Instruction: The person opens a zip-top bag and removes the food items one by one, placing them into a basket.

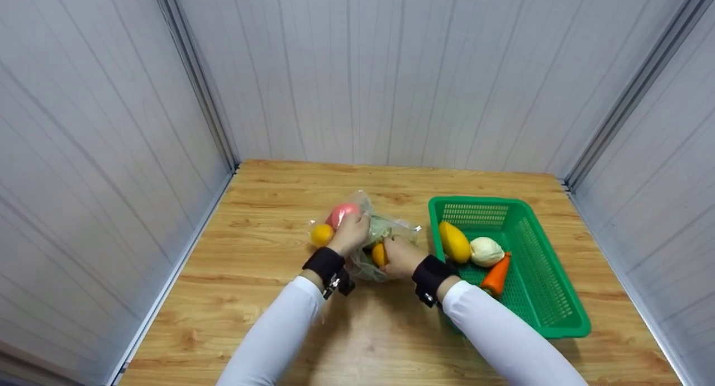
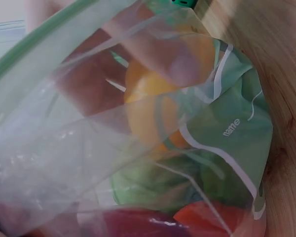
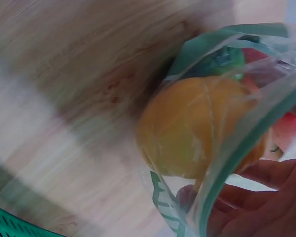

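A clear zip bag point(image 2: 232, 143) with a green band and the printed word "name" lies on the wooden table. Its rim is gripped by my left hand point(image 1: 351, 233). Through the film show a green item point(image 2: 148, 180) and red ones, beside a round orange-yellow fruit point(image 3: 192, 128). My right hand point(image 1: 403, 256) reaches in at the bag's mouth, its fingers point(image 3: 259, 202) around that fruit. Beyond the left hand, under clear film, sit a pinkish-red round fruit point(image 1: 342, 213) and a small yellow-orange one point(image 1: 322, 235).
Right of the bag stands a green plastic basket point(image 1: 558, 285), close to the right forearm. In it lie a yellow mango-like fruit point(image 1: 455, 242), a whitish round vegetable point(image 1: 486, 251) and a carrot point(image 1: 497, 275). Pale panel walls point(image 1: 368, 73) enclose the table point(image 1: 251, 296) on three sides.
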Demonstrator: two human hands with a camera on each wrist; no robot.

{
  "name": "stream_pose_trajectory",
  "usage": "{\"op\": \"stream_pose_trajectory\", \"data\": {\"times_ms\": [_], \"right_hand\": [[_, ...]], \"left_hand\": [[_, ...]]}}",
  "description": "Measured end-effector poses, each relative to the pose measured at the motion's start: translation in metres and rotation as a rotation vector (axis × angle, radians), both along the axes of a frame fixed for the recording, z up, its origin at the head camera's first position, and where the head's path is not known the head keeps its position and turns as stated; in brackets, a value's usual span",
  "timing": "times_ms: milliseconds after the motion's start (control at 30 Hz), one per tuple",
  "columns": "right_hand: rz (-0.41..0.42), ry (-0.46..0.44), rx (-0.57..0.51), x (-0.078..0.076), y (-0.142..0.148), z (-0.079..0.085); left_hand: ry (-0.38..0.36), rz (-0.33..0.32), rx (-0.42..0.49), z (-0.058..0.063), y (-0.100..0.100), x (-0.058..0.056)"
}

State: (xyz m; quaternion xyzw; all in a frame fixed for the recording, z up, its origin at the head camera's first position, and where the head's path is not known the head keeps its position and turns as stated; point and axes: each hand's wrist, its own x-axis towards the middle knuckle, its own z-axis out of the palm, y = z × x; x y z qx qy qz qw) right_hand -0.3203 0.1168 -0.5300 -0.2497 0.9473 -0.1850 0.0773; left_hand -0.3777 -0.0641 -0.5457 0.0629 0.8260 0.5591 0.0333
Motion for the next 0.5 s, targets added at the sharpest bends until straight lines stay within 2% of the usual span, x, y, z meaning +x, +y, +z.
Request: {"op": "stream_pose_trajectory", "data": {"times_ms": [200, 233, 433, 467, 500], "right_hand": [[0.001, 0.052, 0.008, 0.002, -0.004, -0.007], [0.005, 0.057, -0.001, 0.002, -0.005, -0.007], [-0.02, 0.084, 0.002, 0.003, -0.007, -0.017], [-0.029, 0.08, 0.005, 0.003, -0.007, -0.018], [-0.036, 0.067, -0.002, 0.003, -0.006, -0.019]], "left_hand": [[0.029, -0.034, -0.059, -0.003, -0.001, -0.001], [0.05, -0.035, -0.075, 0.004, -0.002, 0.005], [0.041, -0.035, -0.073, 0.0, -0.003, 0.003], [0.02, -0.036, -0.06, -0.008, -0.002, -0.003], [0.02, -0.037, -0.056, -0.008, -0.003, -0.003]]}}
